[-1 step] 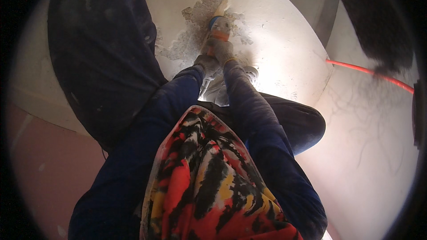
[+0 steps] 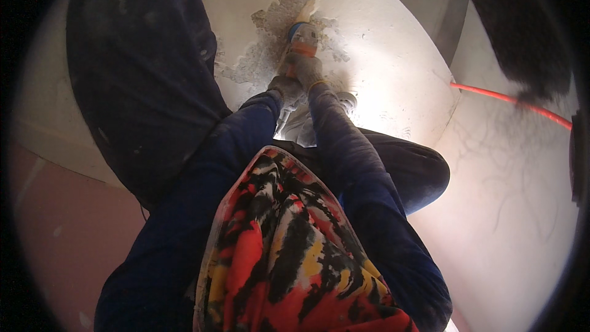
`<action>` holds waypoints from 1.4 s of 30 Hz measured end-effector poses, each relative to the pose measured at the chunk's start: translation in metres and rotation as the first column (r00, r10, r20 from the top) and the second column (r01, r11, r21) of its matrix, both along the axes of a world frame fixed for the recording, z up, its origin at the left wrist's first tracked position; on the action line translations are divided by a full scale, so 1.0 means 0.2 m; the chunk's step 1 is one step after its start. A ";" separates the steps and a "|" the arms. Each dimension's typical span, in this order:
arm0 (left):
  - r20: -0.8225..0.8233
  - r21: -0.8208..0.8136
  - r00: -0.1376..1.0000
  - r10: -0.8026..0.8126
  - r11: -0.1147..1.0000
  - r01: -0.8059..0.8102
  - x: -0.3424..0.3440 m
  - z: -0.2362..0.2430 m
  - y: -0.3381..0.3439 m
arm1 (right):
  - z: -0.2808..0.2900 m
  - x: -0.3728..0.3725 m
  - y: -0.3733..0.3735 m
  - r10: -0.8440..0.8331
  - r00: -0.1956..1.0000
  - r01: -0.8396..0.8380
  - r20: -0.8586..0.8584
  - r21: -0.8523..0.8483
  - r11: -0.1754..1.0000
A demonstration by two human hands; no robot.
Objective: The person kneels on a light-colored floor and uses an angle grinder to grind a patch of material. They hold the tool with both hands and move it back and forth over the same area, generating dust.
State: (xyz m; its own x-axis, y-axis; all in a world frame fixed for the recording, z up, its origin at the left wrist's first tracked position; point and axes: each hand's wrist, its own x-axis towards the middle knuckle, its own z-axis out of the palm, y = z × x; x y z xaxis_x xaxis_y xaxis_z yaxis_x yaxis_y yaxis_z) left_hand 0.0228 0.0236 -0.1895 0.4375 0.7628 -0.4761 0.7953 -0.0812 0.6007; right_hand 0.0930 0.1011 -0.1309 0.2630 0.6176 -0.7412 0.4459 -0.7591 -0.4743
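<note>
both hands wear dusty grey gloves and are closed, one behind the other, around the handle of a scraper tool (image 2: 302, 35). the right hand (image 2: 305, 69) is further forward, fingers wrapped tight just behind the orange and blue grip. the left hand (image 2: 285, 89) sits just behind it, also curled shut on the handle, though its fingertips are hidden.

the pale blade end (image 2: 305, 10) presses against a white wall (image 2: 381, 55), at the middle of a rough grey patch (image 2: 270, 43) where the coating is stripped off. the patch has ragged edges and spreads down toward the left.

the tool looks stiff and fairly light, with a hard, narrow blade; the moulded grip seems the surest place to hold, with the second hand behind for pressure. the dust on the gloves may make it a little slippery.

blue sleeves (image 2: 344, 147) run back from the hands to a red, black and yellow patterned cloth (image 2: 289, 252) at the lower edge. another person's dark, dusty clothing (image 2: 141, 74) fills the upper left. an orange cable (image 2: 510, 101) crosses the wall at the right edge.
</note>
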 end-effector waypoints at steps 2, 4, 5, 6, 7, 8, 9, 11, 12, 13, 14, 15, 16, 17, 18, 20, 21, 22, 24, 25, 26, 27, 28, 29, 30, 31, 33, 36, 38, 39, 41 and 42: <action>0.080 -0.248 0.956 0.283 0.935 -0.255 0.01 -0.04 0.00 | -0.01 0.00 0.00 0.055 0.998 -0.055 0.021 0.029 0.998; 0.075 -0.486 0.876 0.477 0.784 -0.386 0.03 -0.05 0.02 | -0.03 0.00 0.01 0.094 0.995 -0.096 0.045 0.050 0.994; 0.054 -0.597 0.838 0.543 0.690 -0.409 0.03 -0.04 0.04 | -0.04 0.01 0.01 0.105 0.993 -0.108 0.061 0.056 0.993; 0.033 -0.649 0.801 0.598 0.622 -0.438 0.03 -0.02 0.05 | -0.05 0.02 0.01 0.103 0.990 -0.108 0.093 0.053 0.993; 0.006 -0.698 0.762 0.648 0.549 -0.461 0.02 0.01 0.06 | -0.06 0.02 0.02 0.112 0.992 -0.116 0.057 0.069 0.991; -0.015 -0.742 0.716 0.698 0.472 -0.476 0.01 0.04 0.07 | -0.07 0.03 0.02 0.110 0.993 -0.112 0.036 0.076 0.991; 0.051 -0.611 0.833 0.551 0.677 -0.411 0.00 0.08 0.07 | -0.07 0.03 0.02 0.081 0.996 -0.083 0.031 0.056 0.995; 0.086 -0.329 0.968 0.237 0.924 -0.197 -0.02 0.16 0.07 | -0.06 0.04 0.03 0.064 0.998 -0.064 0.014 0.016 0.998; 0.103 -0.304 0.968 0.229 0.934 -0.189 -0.03 0.19 0.08 | -0.05 0.04 0.03 0.040 0.999 -0.040 0.014 -0.007 0.999; 0.103 -0.339 0.958 0.268 0.915 -0.219 -0.03 0.22 0.08 | -0.05 0.04 0.03 0.033 0.999 -0.033 0.021 -0.011 0.999; 0.094 -0.333 0.963 0.252 0.920 -0.208 -0.04 0.24 0.08 | -0.04 0.04 0.03 0.023 0.999 -0.023 0.026 -0.007 1.000; 0.086 -0.326 0.968 0.236 0.925 -0.197 -0.04 0.25 0.09 | -0.03 0.04 0.03 0.013 0.999 -0.012 0.031 -0.003 1.000; 0.066 -0.279 0.984 0.166 0.950 -0.141 -0.04 0.25 0.09 | -0.03 0.04 0.03 0.000 1.000 0.000 0.027 -0.010 1.000; 0.043 -0.232 0.995 0.095 0.969 -0.083 -0.04 0.25 0.09 | -0.02 0.04 0.03 -0.012 1.000 0.013 0.022 -0.016 1.000; 0.070 -0.251 0.992 0.109 0.964 -0.088 -0.03 0.24 0.09 | -0.02 0.04 0.03 -0.025 1.000 0.025 0.017 -0.022 0.999; 0.115 -0.284 0.984 0.139 0.953 -0.101 -0.03 0.21 0.08 | -0.02 0.04 0.02 -0.026 1.000 0.026 0.013 -0.010 1.000; 0.178 -0.345 0.955 0.238 0.924 -0.165 -0.03 0.20 0.08 | -0.03 0.04 0.02 -0.033 0.999 0.033 0.021 -0.004 0.999; 0.225 -0.403 0.914 0.337 0.887 -0.228 -0.03 0.18 0.07 | -0.04 0.04 0.02 -0.050 0.998 0.051 -0.031 0.004 0.999; 0.233 -0.415 0.898 0.372 0.874 -0.254 -0.02 0.15 0.06 | -0.06 0.04 0.01 -0.098 0.988 0.101 -0.117 0.015 0.995; 0.197 -0.368 0.930 0.309 0.903 -0.222 -0.02 0.14 0.07 | -0.07 0.04 0.01 -0.079 0.992 0.081 -0.099 0.024 0.996; 0.136 -0.284 0.963 0.233 0.940 -0.187 -0.02 0.14 0.06 | -0.08 0.04 0.01 -0.059 0.995 0.062 -0.084 0.033 0.998; 0.137 -0.319 0.956 0.259 0.925 -0.205 -0.02 0.14 0.06 | -0.09 0.04 0.01 -0.042 0.997 0.044 -0.068 0.042 0.998; 0.118 -0.317 0.955 0.273 0.922 -0.224 -0.02 0.14 0.06 | -0.09 0.04 0.02 0.046 0.999 -0.045 -0.014 0.057 0.997; 0.102 -0.262 0.967 0.234 0.944 -0.201 -0.02 0.14 0.06 | -0.09 0.04 0.02 0.133 0.990 -0.135 0.042 0.069 0.988; 0.083 -0.206 0.977 0.197 0.963 -0.177 -0.01 0.14 0.05 | -0.08 0.04 0.02 0.216 0.971 -0.224 0.100 0.075 0.972; 0.056 -0.100 0.992 0.109 0.990 -0.103 -0.02 0.14 0.04 | -0.08 0.04 0.02 0.155 0.984 -0.161 0.090 0.057 0.985; 0.001 0.037 0.999 -0.032 0.999 0.032 -0.02 0.15 0.03 | -0.06 0.04 0.01 0.032 0.997 -0.034 0.072 0.018 0.999; -0.022 0.082 0.995 -0.097 0.992 0.098 -0.03 0.16 0.01 | -0.05 0.04 -0.01 -0.014 1.000 0.014 -0.021 0.027 1.000; 0.009 0.055 1.000 -0.009 0.998 0.008 -0.03 0.16 0.01 | -0.06 0.03 -0.02 0.020 1.000 -0.020 0.010 0.041 0.999; -0.015 0.036 0.997 -0.073 0.997 0.074 -0.04 0.16 0.02 | -0.07 0.02 -0.02 0.038 0.999 -0.039 0.021 0.044 0.998; -0.061 0.003 0.979 -0.196 0.980 0.197 -0.05 0.16 0.03 | -0.09 0.02 -0.01 0.156 0.984 -0.162 0.091 0.062 0.985; -0.048 0.014 0.981 -0.189 0.982 0.190 -0.05 0.16 0.03 | -0.10 0.03 0.00 0.213 0.968 -0.223 0.129 0.061 0.973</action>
